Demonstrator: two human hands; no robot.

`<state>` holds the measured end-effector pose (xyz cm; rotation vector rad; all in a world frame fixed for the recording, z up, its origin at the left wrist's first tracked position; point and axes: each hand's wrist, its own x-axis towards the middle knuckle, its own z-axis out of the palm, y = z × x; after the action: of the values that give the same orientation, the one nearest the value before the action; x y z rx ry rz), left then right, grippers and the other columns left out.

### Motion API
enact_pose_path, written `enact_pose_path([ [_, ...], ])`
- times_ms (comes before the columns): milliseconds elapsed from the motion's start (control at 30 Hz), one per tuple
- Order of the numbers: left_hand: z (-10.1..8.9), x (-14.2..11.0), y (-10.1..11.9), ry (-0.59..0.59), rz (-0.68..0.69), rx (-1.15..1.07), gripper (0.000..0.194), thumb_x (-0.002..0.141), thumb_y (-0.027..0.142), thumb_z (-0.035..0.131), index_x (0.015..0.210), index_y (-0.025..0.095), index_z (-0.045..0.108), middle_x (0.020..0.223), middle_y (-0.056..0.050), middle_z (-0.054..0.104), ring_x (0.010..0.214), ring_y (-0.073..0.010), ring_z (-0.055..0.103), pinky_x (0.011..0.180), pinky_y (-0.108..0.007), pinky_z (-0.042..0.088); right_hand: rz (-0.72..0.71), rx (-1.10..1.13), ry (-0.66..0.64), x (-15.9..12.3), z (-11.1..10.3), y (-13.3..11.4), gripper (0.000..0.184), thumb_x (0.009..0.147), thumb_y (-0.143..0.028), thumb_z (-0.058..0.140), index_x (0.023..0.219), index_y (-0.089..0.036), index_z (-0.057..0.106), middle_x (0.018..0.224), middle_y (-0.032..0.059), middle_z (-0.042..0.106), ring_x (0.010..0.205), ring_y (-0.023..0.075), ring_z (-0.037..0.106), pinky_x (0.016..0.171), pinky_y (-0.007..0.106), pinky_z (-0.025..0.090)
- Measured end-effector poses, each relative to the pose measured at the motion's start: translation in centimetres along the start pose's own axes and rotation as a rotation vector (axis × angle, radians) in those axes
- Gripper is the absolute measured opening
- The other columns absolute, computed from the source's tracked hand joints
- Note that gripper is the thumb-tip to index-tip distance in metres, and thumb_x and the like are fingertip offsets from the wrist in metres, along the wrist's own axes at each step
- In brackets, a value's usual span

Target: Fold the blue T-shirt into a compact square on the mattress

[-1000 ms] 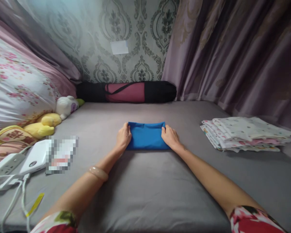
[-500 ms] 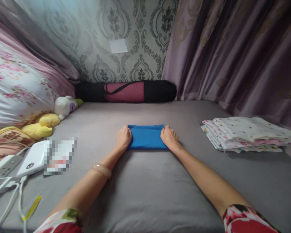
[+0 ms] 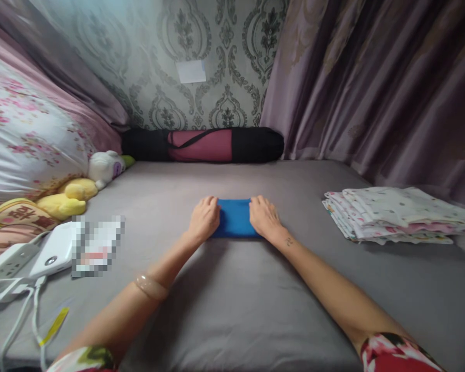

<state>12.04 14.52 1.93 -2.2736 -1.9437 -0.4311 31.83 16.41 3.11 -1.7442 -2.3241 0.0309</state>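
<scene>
A folded blue cloth (image 3: 234, 217) lies on the grey bed sheet (image 3: 232, 299) in the middle. My left hand (image 3: 204, 218) rests flat on its left part, fingers stretched out over the fabric. My right hand (image 3: 264, 217) lies flat on its right part in the same way. Only a narrow strip of blue shows between the two hands. A pale bangle (image 3: 151, 287) sits on my left forearm.
A stack of folded patterned cloths (image 3: 399, 214) lies at the right. A black and maroon roll bag (image 3: 203, 145) lies against the far wall. Plush toys (image 3: 81, 188), a floral pillow (image 3: 27, 139), a white power strip (image 3: 8, 263) and cables are at the left.
Both hands have slid inward from the cloth's side edges onto its top, so less blue shows between them.
</scene>
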Motion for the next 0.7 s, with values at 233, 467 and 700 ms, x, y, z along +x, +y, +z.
enact_pose_path([
  [233, 2.6, 0.3, 1.9, -0.166, 0.092, 0.042, 0.054, 0.099, 0.039, 0.024, 0.143, 0.011, 0.037, 0.151, -0.012, 0.034, 0.142, -0.0299, 0.02, 0.115, -0.046, 0.017, -0.326, 0.007, -0.128, 0.4, 2.9, -1.4, 0.057, 0.095, -0.032, 0.024, 0.146, -0.007, 0.032, 0.153, 0.0111, 0.029, 0.143, 0.0264, 0.018, 0.116, 0.046, 0.01],
  [467, 3.0, 0.5, 1.2, -0.225, 0.033, -0.004, 0.06, 0.096, 0.051, 0.023, 0.147, 0.02, 0.031, 0.154, -0.008, 0.027, 0.142, -0.0325, 0.019, 0.112, -0.057, 0.017, -0.271, -0.004, -0.138, 0.5, 3.3, -0.9, 0.056, 0.094, -0.035, 0.028, 0.148, -0.022, 0.03, 0.156, 0.0074, 0.023, 0.143, 0.0291, 0.015, 0.113, 0.052, 0.011],
  [700, 3.0, 0.7, 1.4, -0.225, 0.014, -0.021, 0.059, 0.093, 0.051, 0.031, 0.144, 0.022, 0.037, 0.152, -0.009, 0.033, 0.141, -0.0318, 0.023, 0.111, -0.056, 0.02, -0.234, -0.002, -0.147, 0.5, 3.5, -1.2, 0.055, 0.093, -0.035, 0.031, 0.146, -0.021, 0.035, 0.154, 0.0121, 0.027, 0.141, 0.0289, 0.02, 0.112, 0.052, 0.013],
])
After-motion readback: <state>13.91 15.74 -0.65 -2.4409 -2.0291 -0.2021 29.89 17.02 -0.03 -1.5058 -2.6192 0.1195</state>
